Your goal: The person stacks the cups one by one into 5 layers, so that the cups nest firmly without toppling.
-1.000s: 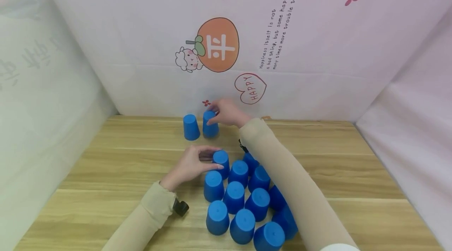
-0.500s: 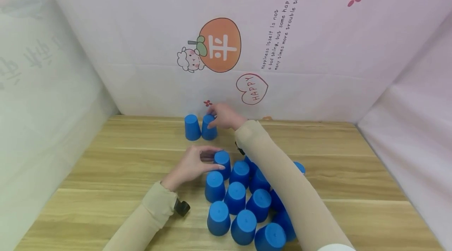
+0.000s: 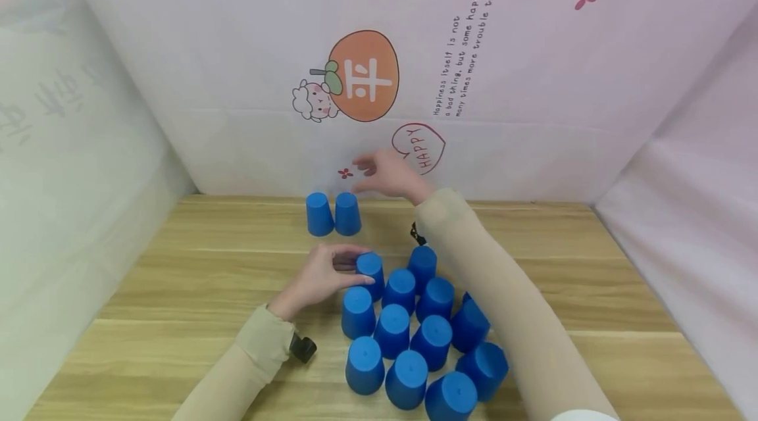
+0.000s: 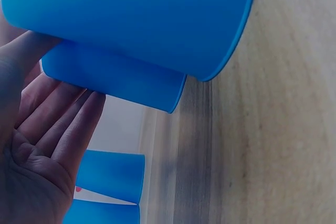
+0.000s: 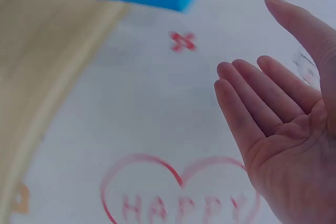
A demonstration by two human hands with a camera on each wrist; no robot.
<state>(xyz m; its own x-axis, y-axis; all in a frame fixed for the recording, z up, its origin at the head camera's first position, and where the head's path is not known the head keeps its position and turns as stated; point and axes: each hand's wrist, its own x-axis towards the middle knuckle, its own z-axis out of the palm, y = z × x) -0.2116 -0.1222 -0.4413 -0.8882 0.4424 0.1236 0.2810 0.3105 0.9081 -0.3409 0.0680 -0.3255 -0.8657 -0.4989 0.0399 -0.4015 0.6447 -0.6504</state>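
Observation:
Two upside-down blue plastic cups stand side by side at the back of the table, a left cup (image 3: 320, 216) and a right cup (image 3: 347, 216). My right hand (image 3: 391, 174) is raised above and right of them, fingers loosely spread and holding nothing; the right wrist view shows its bare palm (image 5: 294, 129). My left hand (image 3: 322, 276) has thumb and fingers on opposite sides of another inverted blue cup (image 3: 370, 270), the back-left one of a cluster. In the left wrist view, a nearer cup (image 4: 131, 19) partly covers that held cup (image 4: 115, 77).
Several more inverted blue cups (image 3: 408, 378) stand close together at the front centre and right, a few partly behind the right sleeve (image 3: 503, 283). A white printed cloth (image 3: 260, 151) rises at the wooden table's (image 3: 195, 276) back edge, with cloth sides left and right.
My right hand has set the right back cup closer beside the left one, let go, and lifted up and right. The left hand stays at its cup.

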